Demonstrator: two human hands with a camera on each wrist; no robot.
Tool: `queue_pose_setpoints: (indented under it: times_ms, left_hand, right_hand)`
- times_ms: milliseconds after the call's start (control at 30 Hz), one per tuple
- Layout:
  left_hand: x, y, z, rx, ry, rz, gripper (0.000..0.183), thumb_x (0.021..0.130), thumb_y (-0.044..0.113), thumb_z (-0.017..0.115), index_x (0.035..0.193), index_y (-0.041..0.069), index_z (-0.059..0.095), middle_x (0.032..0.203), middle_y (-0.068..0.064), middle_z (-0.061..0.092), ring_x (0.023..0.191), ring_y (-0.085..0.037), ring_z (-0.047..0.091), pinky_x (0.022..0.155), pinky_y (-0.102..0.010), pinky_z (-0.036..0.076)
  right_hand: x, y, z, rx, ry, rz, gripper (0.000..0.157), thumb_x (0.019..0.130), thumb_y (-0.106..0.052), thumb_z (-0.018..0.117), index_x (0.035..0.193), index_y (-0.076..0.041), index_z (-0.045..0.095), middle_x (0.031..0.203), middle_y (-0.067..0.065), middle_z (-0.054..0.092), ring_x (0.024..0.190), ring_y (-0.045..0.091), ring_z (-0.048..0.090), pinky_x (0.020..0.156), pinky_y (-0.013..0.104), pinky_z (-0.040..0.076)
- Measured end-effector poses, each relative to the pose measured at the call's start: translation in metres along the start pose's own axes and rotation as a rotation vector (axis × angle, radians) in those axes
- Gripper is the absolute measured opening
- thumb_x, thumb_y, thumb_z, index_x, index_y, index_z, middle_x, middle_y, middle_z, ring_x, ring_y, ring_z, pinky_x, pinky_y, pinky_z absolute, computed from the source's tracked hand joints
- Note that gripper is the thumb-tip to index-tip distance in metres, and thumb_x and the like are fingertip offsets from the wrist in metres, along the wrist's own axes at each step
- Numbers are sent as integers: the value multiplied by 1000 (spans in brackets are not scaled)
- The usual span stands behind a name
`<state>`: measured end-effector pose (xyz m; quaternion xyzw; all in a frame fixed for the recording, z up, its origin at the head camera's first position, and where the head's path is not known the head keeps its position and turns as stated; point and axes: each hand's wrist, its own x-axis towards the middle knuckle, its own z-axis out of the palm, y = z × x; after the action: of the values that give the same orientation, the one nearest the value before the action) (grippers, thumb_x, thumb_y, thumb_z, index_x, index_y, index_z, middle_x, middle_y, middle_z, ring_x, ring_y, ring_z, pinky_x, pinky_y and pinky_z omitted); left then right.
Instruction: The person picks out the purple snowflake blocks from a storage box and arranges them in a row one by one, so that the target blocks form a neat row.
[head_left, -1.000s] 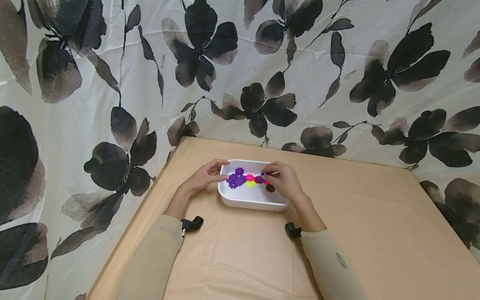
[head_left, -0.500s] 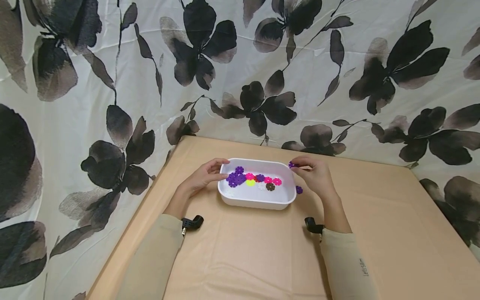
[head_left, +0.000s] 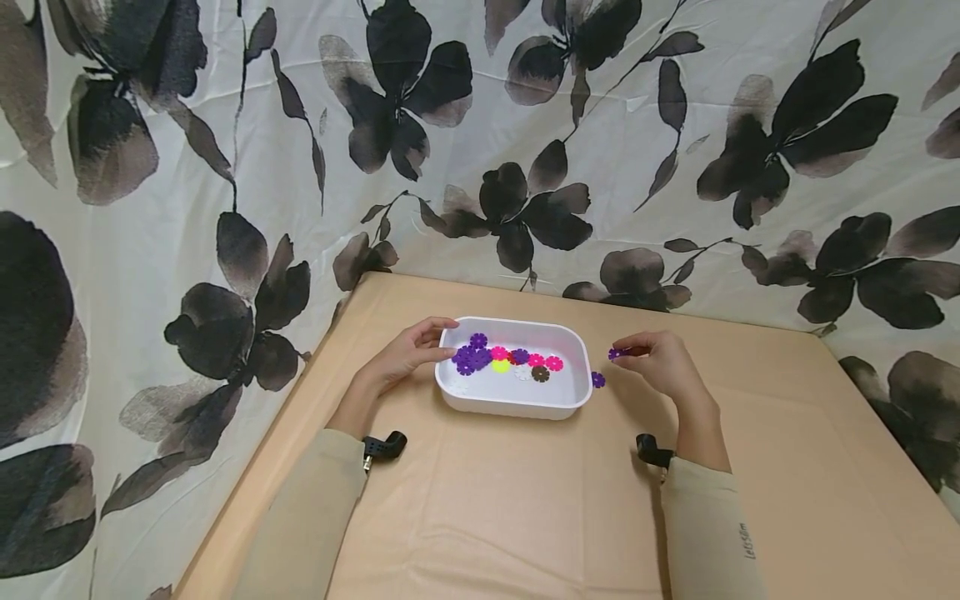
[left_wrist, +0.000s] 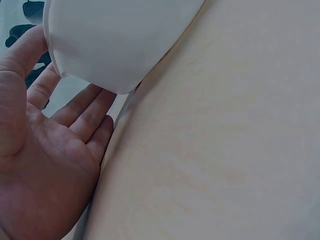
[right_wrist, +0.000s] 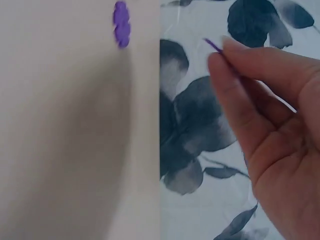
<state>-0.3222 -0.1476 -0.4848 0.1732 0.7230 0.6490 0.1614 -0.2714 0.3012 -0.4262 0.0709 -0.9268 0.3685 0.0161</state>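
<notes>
Pinched between the thumb and fingers of my right hand [head_left: 662, 358] is a thin purple flower-shaped disc [head_left: 617, 354], held to the right of the tray. The right wrist view shows that disc [right_wrist: 214, 45] edge-on at the fingertips. My left hand [head_left: 405, 354] grips the left end of a white plastic tray [head_left: 517, 407], its thumb at the rim and the other fingers round the outside. Inside the tray lie purple discs [head_left: 472, 358] in a cluster, pink discs [head_left: 554, 363], a yellow disc [head_left: 501, 366] and a brown disc [head_left: 540, 373].
Another purple disc [head_left: 597, 380] lies on the table just off the tray's right end. The table [head_left: 480, 500] has a tan cover. Its far edge meets a hanging cloth [head_left: 465, 217] with dark flower prints.
My right hand has left the tray's inside and moved right past its rim, carrying a purple disc. Pink discs and the loose purple one came into view. My left hand stays put.
</notes>
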Motion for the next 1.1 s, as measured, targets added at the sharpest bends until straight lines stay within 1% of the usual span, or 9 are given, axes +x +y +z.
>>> queue_pose_setpoints:
  times_ms: [133, 233, 300, 400, 633, 800, 933, 1000, 1100]
  left_hand:
    - [-1, 1, 0, 2, 3, -4, 54, 95, 19, 78, 144, 15, 56, 156, -8, 50, 144, -34, 48, 122, -53, 37]
    - [0, 1, 0, 5, 5, -6, 54, 95, 19, 78, 144, 15, 56, 156, -8, 50, 144, -33, 48, 122, -53, 37]
    - [0, 1, 0, 8, 6, -6, 54, 95, 19, 78, 143, 15, 56, 155, -7, 50, 144, -33, 48, 122, -53, 37]
    - [0, 1, 0, 8, 8, -5, 54, 95, 19, 78, 143, 15, 57, 155, -7, 50, 144, -33, 48, 122, -53, 37]
    - [2, -1, 0, 3, 7, -11, 55, 95, 19, 78, 145, 14, 56, 157, -7, 48, 145, -33, 46, 123, -53, 35]
    - [2, -1, 1, 3, 5, -12, 55, 94, 20, 79, 144, 16, 56, 156, -6, 49, 143, -33, 47, 122, -53, 36]
    - [2, -1, 2, 8, 10, -6, 53, 94, 21, 79, 143, 17, 57, 156, -4, 48, 144, -32, 47, 123, -52, 36]
    - [2, -1, 1, 6, 12, -3, 53, 94, 20, 79, 143, 17, 57, 157, -4, 48, 145, -32, 47, 123, -52, 36]
    - [2, -1, 1, 4, 14, -3, 54, 94, 20, 79, 143, 16, 57, 157, -4, 48, 145, -32, 46, 123, -52, 35]
  right_hand:
    - [-2, 10, 0, -41, -111, 29, 24, 93, -5, 76, 116, 1, 77, 111, 19, 77, 100, 29, 71, 85, 27, 59]
    - [-1, 18, 3, -24, -166, 39, 23, 93, -1, 74, 115, 4, 76, 109, 20, 78, 101, 30, 71, 90, 35, 60]
    - [1, 23, 5, -3, -189, 46, 23, 93, 1, 73, 115, 5, 76, 110, 21, 77, 101, 30, 71, 91, 37, 61]
    - [3, 29, 9, 21, -206, 50, 25, 93, 2, 73, 117, 6, 75, 111, 22, 77, 101, 30, 71, 90, 35, 62]
    - [5, 31, 12, 32, -210, 96, 29, 93, 3, 72, 121, 4, 74, 114, 22, 76, 95, 26, 69, 80, 26, 60]
    - [5, 31, 12, 3, -204, 112, 29, 93, 4, 71, 122, 2, 74, 116, 22, 75, 95, 25, 67, 82, 29, 60]
    - [5, 30, 12, -11, -201, 101, 28, 94, 2, 69, 122, 3, 73, 116, 22, 75, 97, 27, 68, 86, 34, 61]
    - [5, 27, 11, -23, -175, 96, 27, 96, -2, 69, 123, 1, 73, 116, 21, 74, 97, 28, 67, 85, 33, 61]
    - [6, 22, 11, -35, -94, 70, 28, 99, -11, 69, 126, -2, 72, 120, 18, 73, 102, 30, 65, 83, 29, 58]
